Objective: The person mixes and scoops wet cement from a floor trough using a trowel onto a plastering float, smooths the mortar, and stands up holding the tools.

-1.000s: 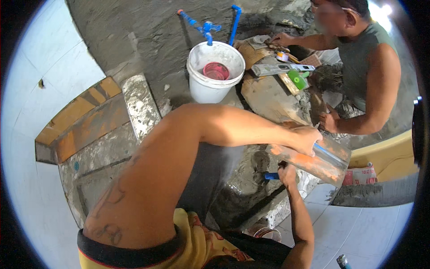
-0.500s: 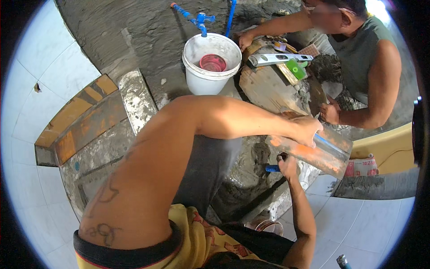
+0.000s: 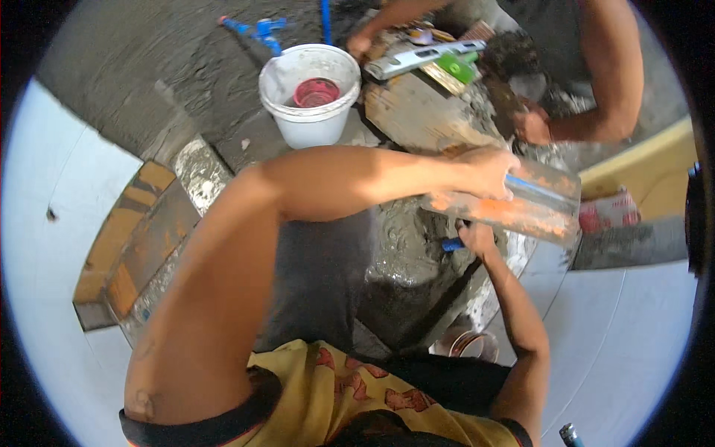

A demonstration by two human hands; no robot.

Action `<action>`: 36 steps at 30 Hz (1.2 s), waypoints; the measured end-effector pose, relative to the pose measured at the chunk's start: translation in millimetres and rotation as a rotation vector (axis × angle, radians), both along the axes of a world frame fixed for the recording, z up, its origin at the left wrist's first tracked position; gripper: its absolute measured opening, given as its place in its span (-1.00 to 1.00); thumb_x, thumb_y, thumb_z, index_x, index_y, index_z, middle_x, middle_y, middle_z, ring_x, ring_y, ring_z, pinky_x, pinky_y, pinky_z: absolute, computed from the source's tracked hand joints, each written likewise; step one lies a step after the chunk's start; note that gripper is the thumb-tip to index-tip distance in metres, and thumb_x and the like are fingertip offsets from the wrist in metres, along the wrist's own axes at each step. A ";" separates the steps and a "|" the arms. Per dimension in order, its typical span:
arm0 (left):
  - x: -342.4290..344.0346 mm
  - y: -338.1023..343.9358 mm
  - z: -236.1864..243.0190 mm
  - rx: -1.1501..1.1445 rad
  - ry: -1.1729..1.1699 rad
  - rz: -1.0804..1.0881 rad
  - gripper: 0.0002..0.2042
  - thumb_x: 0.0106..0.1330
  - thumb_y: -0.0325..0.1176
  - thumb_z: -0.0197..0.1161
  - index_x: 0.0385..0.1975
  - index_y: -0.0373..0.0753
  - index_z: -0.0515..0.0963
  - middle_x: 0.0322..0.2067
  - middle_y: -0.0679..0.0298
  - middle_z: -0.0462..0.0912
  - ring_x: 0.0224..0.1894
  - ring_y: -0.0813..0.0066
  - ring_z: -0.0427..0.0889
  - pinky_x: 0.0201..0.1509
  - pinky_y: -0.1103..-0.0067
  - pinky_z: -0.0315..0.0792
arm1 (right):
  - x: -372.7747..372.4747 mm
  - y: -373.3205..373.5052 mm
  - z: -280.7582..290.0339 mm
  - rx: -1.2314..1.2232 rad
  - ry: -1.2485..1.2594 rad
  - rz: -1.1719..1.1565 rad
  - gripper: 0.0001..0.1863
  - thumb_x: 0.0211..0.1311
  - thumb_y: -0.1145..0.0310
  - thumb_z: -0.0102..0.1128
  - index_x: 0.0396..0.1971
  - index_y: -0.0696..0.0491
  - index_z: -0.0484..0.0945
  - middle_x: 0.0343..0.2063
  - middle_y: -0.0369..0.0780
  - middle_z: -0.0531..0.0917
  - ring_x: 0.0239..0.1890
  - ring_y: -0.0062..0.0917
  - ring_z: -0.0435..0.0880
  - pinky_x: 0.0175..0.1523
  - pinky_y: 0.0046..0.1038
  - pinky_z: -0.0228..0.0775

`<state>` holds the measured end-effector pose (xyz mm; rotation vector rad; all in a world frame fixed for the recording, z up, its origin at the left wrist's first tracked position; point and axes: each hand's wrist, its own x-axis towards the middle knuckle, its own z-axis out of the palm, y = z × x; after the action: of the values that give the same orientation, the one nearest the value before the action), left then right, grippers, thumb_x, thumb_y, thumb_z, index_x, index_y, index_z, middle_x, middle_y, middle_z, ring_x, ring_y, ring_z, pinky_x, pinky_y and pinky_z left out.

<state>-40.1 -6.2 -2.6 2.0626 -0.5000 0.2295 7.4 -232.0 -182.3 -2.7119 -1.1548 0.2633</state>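
My left hand reaches across in front of me, fingers wrapped over the upper side of a long rectangular plastering trowel. Orange patches and a blue bar mark the trowel's flat plate. Just below it, my right hand is closed around a blue-handled tool; the rest of that tool is hidden. Wet grey cement lies left of my right hand, below my left forearm. Whether the two tools touch, I cannot tell.
A white bucket holds a red container. Behind my left hand, a board carries a spirit level and a green tool. A co-worker's hand is close behind the trowel. A blue tap stands by the plastered wall.
My view has turned, so the bucket and board sit further left and higher. The trowel lies at a slightly flatter slant in view. Both hands keep their holds.
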 end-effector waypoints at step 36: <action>-0.1 -6.0 1.6 0.155 0.087 0.105 -0.62 0.01 -0.12 0.51 -0.42 -0.32 0.56 -0.41 0.08 0.61 -0.30 0.27 0.60 -0.17 0.41 0.47 | -29.7 24.6 24.4 0.049 0.095 -0.253 -0.62 0.06 0.24 0.05 -0.31 0.25 0.64 -0.25 0.19 0.63 -0.12 0.05 0.63 0.07 -0.08 0.45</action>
<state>-40.2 -12.2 -1.0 2.2421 -0.3670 0.1667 -22.3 -207.4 -157.9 -2.7321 -0.7734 0.3172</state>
